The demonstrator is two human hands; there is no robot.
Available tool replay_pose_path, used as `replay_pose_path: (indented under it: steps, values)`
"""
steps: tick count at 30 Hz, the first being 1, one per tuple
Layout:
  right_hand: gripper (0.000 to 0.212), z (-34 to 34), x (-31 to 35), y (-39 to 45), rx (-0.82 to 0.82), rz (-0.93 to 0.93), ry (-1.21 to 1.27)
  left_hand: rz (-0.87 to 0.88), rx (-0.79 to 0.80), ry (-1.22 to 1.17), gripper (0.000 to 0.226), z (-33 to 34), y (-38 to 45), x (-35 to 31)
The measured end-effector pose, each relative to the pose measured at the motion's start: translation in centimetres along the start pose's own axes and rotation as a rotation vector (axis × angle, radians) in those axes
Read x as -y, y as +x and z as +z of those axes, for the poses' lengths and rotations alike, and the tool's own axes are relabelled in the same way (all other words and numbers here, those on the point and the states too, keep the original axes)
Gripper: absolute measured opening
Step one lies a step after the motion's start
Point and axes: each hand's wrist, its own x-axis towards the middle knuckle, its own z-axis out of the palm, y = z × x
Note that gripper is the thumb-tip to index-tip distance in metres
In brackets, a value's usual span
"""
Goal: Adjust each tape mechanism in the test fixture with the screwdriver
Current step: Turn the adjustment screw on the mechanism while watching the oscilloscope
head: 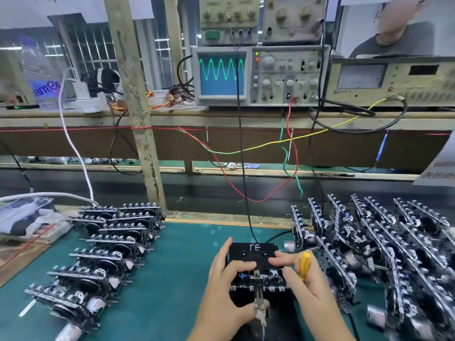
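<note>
Electronics workshop: oscilloscope (pixel 258 75), tape mechanisms (pixel 384 254)

Single head-worn wide-angle view, looking forward and down from the person's own position. Close over the green desk (pixel 177 262); both hands enter from the bottom edge, near the lens. Upper half faces straight ahead at a shelf with the scope (pixel 221 75). Edges bend from lens distortion. No second view.
</note>
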Motion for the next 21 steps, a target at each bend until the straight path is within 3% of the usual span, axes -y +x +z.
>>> replay_pose_path:
  steps: [12, 21]
  values:
    - [0.024, 0.4, -0.1, -0.6, 0.032, 0.011, -0.071, 0.006, -0.015, 0.01, 0.065, 0.3, 0.4, 1.0]
    - [0.035, 0.3, 0.8, -1.2, 0.024, 0.021, -0.181, -0.009, 0.014, -0.025, 0.066, 0.1, 0.4, 0.5]
